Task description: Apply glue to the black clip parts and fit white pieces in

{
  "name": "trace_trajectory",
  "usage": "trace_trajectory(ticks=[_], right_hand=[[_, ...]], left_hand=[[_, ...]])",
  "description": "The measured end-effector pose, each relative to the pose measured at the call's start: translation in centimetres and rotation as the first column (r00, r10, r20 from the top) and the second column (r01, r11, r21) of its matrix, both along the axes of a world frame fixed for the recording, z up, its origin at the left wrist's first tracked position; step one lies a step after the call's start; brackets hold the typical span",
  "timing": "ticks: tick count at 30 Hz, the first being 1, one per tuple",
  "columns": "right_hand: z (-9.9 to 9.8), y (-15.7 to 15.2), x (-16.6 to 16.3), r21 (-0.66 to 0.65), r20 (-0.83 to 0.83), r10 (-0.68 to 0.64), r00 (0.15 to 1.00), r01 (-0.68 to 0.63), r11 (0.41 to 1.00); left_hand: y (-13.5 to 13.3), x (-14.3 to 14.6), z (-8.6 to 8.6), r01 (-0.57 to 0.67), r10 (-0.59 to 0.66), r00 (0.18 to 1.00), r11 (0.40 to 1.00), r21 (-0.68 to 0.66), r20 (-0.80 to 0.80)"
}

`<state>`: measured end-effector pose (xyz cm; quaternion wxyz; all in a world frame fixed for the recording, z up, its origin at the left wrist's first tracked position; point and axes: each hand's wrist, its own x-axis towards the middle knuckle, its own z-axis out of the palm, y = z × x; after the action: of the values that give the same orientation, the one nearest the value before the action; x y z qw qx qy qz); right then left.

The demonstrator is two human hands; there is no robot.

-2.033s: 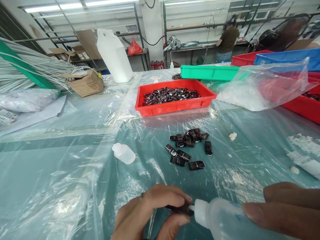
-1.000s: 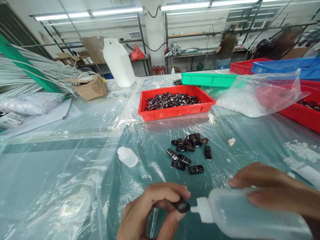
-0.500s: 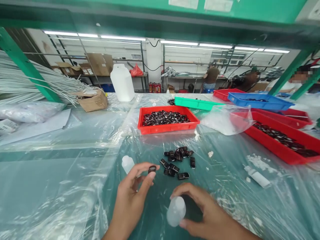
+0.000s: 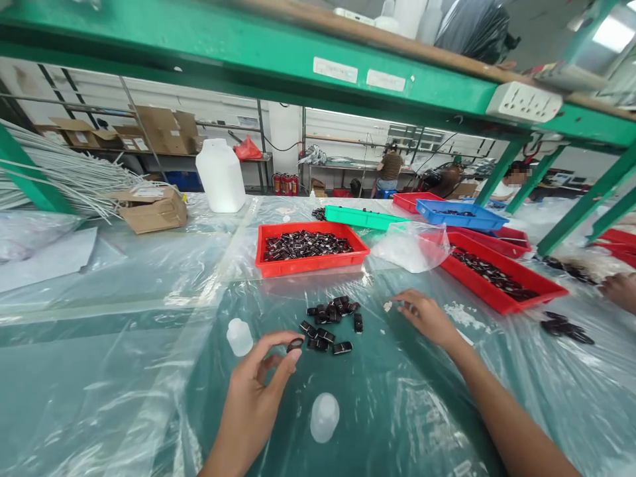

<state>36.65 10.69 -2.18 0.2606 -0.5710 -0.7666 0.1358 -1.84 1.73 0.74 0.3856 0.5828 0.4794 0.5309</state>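
Observation:
My left hand (image 4: 258, 384) pinches a small dark oval piece with a ring-like rim (image 4: 295, 344) between thumb and index finger. My right hand (image 4: 422, 318) reaches across the table, fingers apart, its fingertips beside a small white crumpled scrap (image 4: 388, 306). Whether they touch it I cannot tell. Several glossy dark rectangular pieces (image 4: 328, 311) lie in a loose pile between the hands. A translucent white plastic bottle (image 4: 324, 419) stands near the front, apart from both hands. Behind my left hand is a second small white bottle (image 4: 239, 336).
Behind the pile sits a red tray (image 4: 313, 266) full of dark pieces. A green tray (image 4: 365, 217), a blue tray (image 4: 460, 215) and another red tray (image 4: 517, 306) stand further right, near a clear bag (image 4: 412, 248). A co-worker's hand (image 4: 620, 291) shows at the right edge.
My right hand has let go of the translucent bottle and moved forward and right to the white scrap. My left hand still holds the dark piece. The view has turned right and up.

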Motion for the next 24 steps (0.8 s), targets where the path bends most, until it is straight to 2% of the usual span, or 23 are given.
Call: trace_trajectory(ticks=[3,7,13,17,21,24], right_hand=[[-0.7,0.4,-0.9,-0.011,0.056,0.071,0.996,-0.07,0.997],[-1.1,0.7,-1.9,0.007,0.08,0.102,0.992,-0.102,0.995],[-0.7,0.3,-2.0,0.039,0.011,0.092,0.996,-0.092,0.995],[2.5,-1.9,-5.8,0.095,-0.129,0.156,0.979,-0.145,0.985],[6.9,-5.8,-13.2,0.161,-0.272,0.335,0.902,-0.3,0.94],[8.7,-7.8,-17.8,0.241,-0.319,0.416,0.852,-0.351,0.905]], left_hand=[[0.0,-0.1,0.1,0.022,-0.022,1.0,0.999,0.029,-0.007],[-0.3,-0.2,0.5,0.034,-0.033,0.999,0.999,0.037,-0.025],[-0.7,-0.3,1.1,0.053,-0.052,0.998,0.996,0.065,-0.028],[-0.8,-0.3,1.0,0.08,-0.079,0.997,0.993,0.092,-0.012],[-0.8,-0.1,1.0,0.107,-0.107,0.994,0.988,0.108,-0.004],[-0.9,-0.1,1.1,0.108,-0.109,0.994,0.987,0.117,0.008]])
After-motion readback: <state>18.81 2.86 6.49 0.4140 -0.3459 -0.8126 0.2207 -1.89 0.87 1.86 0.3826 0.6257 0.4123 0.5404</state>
